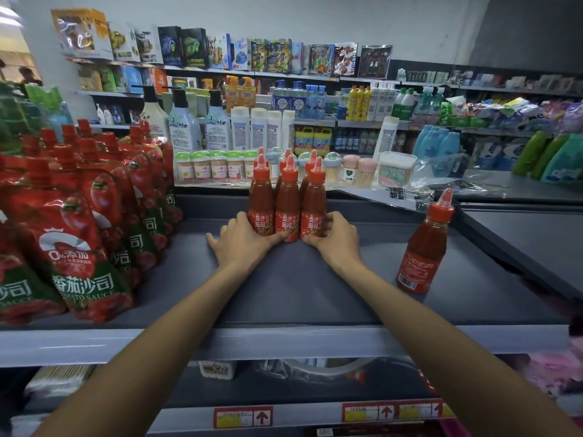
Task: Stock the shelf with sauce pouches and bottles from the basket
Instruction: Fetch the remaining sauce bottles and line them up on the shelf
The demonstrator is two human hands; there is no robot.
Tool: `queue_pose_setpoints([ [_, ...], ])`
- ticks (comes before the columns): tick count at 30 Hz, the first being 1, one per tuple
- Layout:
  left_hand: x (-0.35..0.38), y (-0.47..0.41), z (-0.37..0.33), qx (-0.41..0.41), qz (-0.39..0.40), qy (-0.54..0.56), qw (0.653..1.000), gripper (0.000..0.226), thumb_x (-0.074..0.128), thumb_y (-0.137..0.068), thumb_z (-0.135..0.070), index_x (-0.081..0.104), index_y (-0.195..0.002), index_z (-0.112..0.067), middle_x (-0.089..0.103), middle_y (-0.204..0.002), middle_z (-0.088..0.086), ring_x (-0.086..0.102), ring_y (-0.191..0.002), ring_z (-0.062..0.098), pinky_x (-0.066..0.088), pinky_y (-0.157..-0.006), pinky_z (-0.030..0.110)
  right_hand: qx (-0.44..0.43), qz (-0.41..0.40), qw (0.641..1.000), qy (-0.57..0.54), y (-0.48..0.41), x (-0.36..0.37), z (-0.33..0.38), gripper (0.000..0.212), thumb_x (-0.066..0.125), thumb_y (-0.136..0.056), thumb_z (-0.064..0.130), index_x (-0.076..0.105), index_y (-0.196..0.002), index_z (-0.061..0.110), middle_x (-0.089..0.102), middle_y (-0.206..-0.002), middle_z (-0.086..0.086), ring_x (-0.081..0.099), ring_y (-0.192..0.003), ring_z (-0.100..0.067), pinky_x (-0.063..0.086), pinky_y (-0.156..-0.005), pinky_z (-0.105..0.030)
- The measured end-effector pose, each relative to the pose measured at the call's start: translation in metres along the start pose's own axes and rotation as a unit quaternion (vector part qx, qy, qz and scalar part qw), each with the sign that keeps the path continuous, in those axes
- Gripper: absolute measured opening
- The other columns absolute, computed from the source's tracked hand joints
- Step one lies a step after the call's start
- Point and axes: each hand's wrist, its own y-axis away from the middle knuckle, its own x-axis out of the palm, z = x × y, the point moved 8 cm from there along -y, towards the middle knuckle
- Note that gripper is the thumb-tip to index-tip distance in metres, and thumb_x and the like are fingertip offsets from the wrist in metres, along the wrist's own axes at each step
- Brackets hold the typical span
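Flanking sauce bottles [287, 216], left hand [243, 244] flat beside, right hand [336, 239] fingers apparently gripping

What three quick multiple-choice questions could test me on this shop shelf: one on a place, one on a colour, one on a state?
1. Where do the sauce pouches stand on the shelf?
A. left of the bottle cluster
B. right of it
C. on top of it

2. What colour are the bottle caps?
A. green
B. red
C. white

3. How is the lone bottle at the right?
A. lying flat
B. held in a hand
C. standing, untouched

Answers:
1 A: the pouches fill the shelf's left end, while the cluster is mid-shelf.
2 B: every cap in the cluster is red.
3 C: it stands apart, while the left hand presses and the right hand grips the cluster's base.
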Motion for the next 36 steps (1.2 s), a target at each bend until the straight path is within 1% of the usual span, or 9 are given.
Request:
queue_pose_setpoints([
  [9, 0.002, -0.001, 0.002, 0.000, 0.004, -0.012, 1.000, 0.092, 0.062, -0.058, -0.093, 0.055, -0.116, -0.022, 0.067, -0.123, 0.003, 0.059, -0.126, 0.031, 0.024, -0.116, 0.065, 0.003, -0.012, 1.000, 0.006, -0.005, 0.001, -0.003, 0.055, 0.096, -0.061, 0.039, 0.060, -0.099, 0.024, 0.074, -0.095, 0.006, 0.071, -0.090, -0.018, 0.059, -0.084, -0.043],
  [15, 0.000, 0.002, 0.001, -0.008, 0.013, -0.011, 1.000, 0.091, 0.065, -0.060, -0.091, 0.056, -0.118, -0.022, 0.068, -0.124, 0.004, 0.060, -0.125, 0.032, 0.024, -0.117, 0.064, -0.003, 0.002, 1.000, 0.016, 0.003, -0.003, 0.004, 0.056, 0.094, -0.066, 0.037, 0.059, -0.106, 0.020, 0.074, -0.104, 0.002, 0.070, -0.097, -0.020, 0.057, -0.087, -0.041],
  [19, -0.010, 0.007, 0.010, -0.006, 0.031, 0.009, 0.999, 0.092, 0.071, -0.060, -0.087, 0.054, -0.119, -0.018, 0.065, -0.125, 0.008, 0.061, -0.121, 0.034, 0.043, -0.107, 0.055, -0.005, 0.043, 0.998, 0.045, 0.013, -0.009, 0.013, 0.062, 0.092, -0.070, 0.033, 0.054, -0.116, 0.015, 0.071, -0.116, -0.005, 0.067, -0.109, -0.027, 0.055, -0.088, -0.039],
  [22, -0.022, 0.024, 0.009, 0.020, 0.040, -0.087, 0.995, 0.084, 0.072, -0.074, -0.074, 0.046, -0.128, -0.015, 0.056, -0.133, 0.014, 0.057, -0.124, 0.038, 0.051, -0.096, 0.050, -0.032, 0.084, 0.991, 0.096, 0.032, -0.023, 0.025, 0.067, 0.089, -0.075, 0.031, 0.054, -0.127, 0.010, 0.065, -0.126, -0.008, 0.062, -0.118, -0.028, 0.049, -0.088, -0.035],
  [26, -0.041, 0.072, -0.019, 0.117, 0.009, -0.189, 0.975, 0.070, 0.062, -0.087, -0.069, 0.045, -0.135, -0.021, 0.055, -0.132, 0.008, 0.060, -0.120, 0.034, 0.051, -0.086, 0.043, -0.102, 0.089, 0.989, 0.063, 0.085, -0.056, 0.037, 0.064, 0.084, -0.081, 0.028, 0.055, -0.137, 0.020, 0.065, -0.121, 0.001, 0.063, -0.114, -0.018, 0.052, -0.097, -0.035],
  [28, -0.045, 0.099, -0.044, 0.191, 0.000, -0.146, 0.971, 0.058, 0.062, -0.091, -0.062, 0.050, -0.134, -0.025, 0.057, -0.128, 0.003, 0.061, -0.116, 0.029, 0.051, -0.084, 0.041, -0.124, 0.074, 0.989, 0.035, 0.112, -0.081, 0.036, 0.056, 0.083, -0.084, 0.026, 0.059, -0.135, 0.024, 0.065, -0.114, 0.007, 0.064, -0.106, -0.011, 0.055, -0.095, -0.033],
  [31, -0.033, 0.129, -0.087, 0.278, 0.044, 0.004, 0.960, 0.047, 0.066, -0.090, -0.057, 0.057, -0.129, -0.031, 0.061, -0.119, -0.009, 0.063, -0.107, 0.014, 0.055, -0.088, 0.038, -0.143, 0.013, 0.989, -0.017, 0.142, -0.129, 0.029, 0.041, 0.083, -0.085, 0.020, 0.067, -0.123, 0.022, 0.070, -0.103, 0.009, 0.067, -0.095, -0.006, 0.059, -0.084, -0.024],
  [34, -0.005, 0.144, -0.133, 0.273, 0.142, 0.179, 0.935, 0.045, 0.075, -0.087, -0.052, 0.060, -0.124, -0.031, 0.065, -0.109, -0.012, 0.064, -0.097, 0.004, 0.056, -0.089, 0.033, -0.130, -0.075, 0.987, -0.054, 0.154, -0.175, 0.009, 0.028, 0.082, -0.085, 0.017, 0.068, -0.110, 0.020, 0.071, -0.095, 0.009, 0.069, -0.085, -0.006, 0.057, -0.074, -0.017],
  [36, 0.017, 0.148, -0.161, 0.245, 0.199, 0.253, 0.914, 0.053, 0.080, -0.086, -0.049, 0.057, -0.131, -0.030, 0.064, -0.112, -0.009, 0.065, -0.100, 0.003, 0.055, -0.089, 0.027, -0.101, -0.137, 0.984, -0.051, 0.153, -0.198, -0.012, 0.031, 0.083, -0.085, 0.019, 0.064, -0.109, 0.022, 0.069, -0.094, 0.012, 0.068, -0.083, -0.006, 0.057, -0.073, -0.020],
])
